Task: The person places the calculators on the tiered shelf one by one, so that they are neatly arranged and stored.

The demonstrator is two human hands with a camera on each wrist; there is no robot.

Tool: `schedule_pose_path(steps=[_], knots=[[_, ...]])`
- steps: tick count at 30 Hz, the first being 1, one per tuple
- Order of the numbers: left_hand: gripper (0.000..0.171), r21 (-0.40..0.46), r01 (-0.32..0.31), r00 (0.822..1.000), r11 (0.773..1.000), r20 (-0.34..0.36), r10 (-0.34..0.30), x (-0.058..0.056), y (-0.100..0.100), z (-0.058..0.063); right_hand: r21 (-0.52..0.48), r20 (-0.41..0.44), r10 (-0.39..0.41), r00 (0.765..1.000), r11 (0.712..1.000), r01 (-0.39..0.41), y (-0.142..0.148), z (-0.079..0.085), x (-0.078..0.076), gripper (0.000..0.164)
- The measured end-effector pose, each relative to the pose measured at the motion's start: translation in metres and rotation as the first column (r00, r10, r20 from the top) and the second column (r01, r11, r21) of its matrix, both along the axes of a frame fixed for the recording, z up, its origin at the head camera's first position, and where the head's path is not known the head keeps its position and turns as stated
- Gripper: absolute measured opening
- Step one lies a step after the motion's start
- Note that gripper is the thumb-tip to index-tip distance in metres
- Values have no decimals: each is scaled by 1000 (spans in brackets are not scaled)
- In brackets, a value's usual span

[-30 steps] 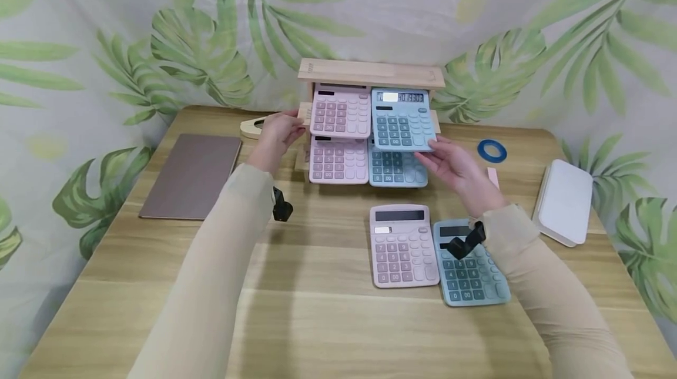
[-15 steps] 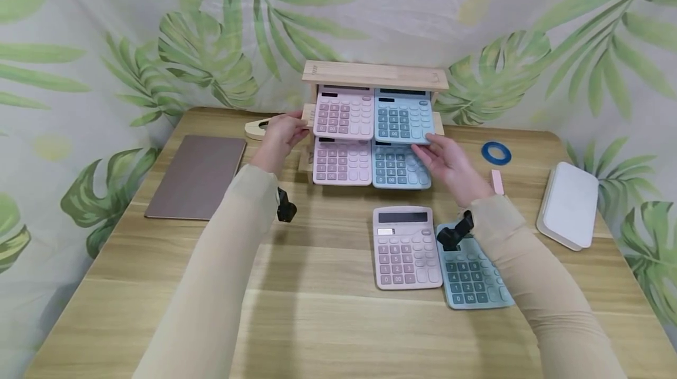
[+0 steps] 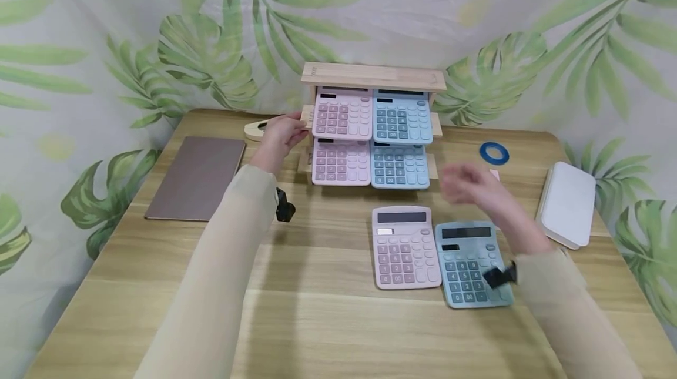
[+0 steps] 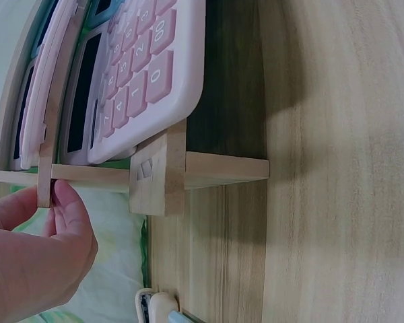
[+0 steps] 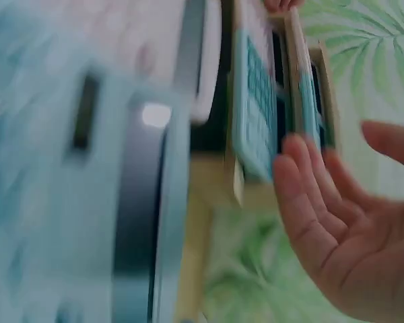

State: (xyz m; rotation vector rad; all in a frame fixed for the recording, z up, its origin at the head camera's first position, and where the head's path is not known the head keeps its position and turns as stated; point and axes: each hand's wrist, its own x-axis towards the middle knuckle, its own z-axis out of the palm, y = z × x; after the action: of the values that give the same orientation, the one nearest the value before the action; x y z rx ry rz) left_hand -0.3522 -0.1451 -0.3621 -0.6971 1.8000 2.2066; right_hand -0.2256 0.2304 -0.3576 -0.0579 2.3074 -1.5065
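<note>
A small wooden shelf at the back of the table holds two tiers of calculators. On the upper tier a pink calculator lies left of a blue calculator. Below them are another pink calculator and another blue calculator. With thumb and fingers, my left hand pinches the left end of the upper tier's board. My right hand, blurred in the head view, is in the air right of the shelf. Its fingers are spread and hold nothing in the right wrist view.
A pink calculator and a blue-green calculator lie side by side on the table in front of the shelf. A brown notebook and a stapler are left. A blue tape ring and a white case are right.
The upper blue calculator has slid back onto the shelf beside the pink one. My right hand has let go of it and moved right and toward me. My left hand stays at the shelf.
</note>
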Motion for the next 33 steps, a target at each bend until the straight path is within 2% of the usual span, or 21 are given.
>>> schedule_pose_path(steps=[1,2,4,7,9,11,14,17,21,24,29,33], knots=[[50,-1,2,1000,1000,-1,-2,0,0,0,149,-64,56,996,988,-46,10,-2,14,46],[50,-4,2,1000,1000,-1,-2,0,-1,0,285,-114,103,988,956,-67,19,-4,27,39],[50,-10,4,1000,1000,-5,-4,1,-2,-1,491,-157,155,975,869,-59,36,-8,50,29],[50,-5,1,1000,1000,-7,-1,2,-4,0,660,-116,168,979,749,-50,59,-15,77,27],[49,5,-3,1000,1000,2,3,2,-5,0,692,-19,154,988,715,-99,72,-21,91,32],[49,15,-1,1000,1000,10,1,1,-5,0,670,94,133,987,724,-161,80,-28,103,38],[49,22,1,1000,1000,18,-2,1,-4,0,591,198,91,976,784,-193,85,-43,113,49],[48,18,6,1000,1000,19,-6,1,-3,1,541,206,45,978,827,-152,83,-58,118,58],[48,17,7,1000,1000,16,-7,2,-4,1,557,172,-3,985,825,-95,78,-64,118,63],[48,23,0,1000,1000,12,-1,2,-6,0,533,162,-12,987,843,-77,76,-64,117,60],[49,48,5,1000,999,-7,-5,2,-6,1,413,197,-30,980,909,-55,83,-68,119,54],[49,59,1,1000,998,-9,0,1,-4,-1,219,273,-3,962,974,-59,99,-71,121,47]])
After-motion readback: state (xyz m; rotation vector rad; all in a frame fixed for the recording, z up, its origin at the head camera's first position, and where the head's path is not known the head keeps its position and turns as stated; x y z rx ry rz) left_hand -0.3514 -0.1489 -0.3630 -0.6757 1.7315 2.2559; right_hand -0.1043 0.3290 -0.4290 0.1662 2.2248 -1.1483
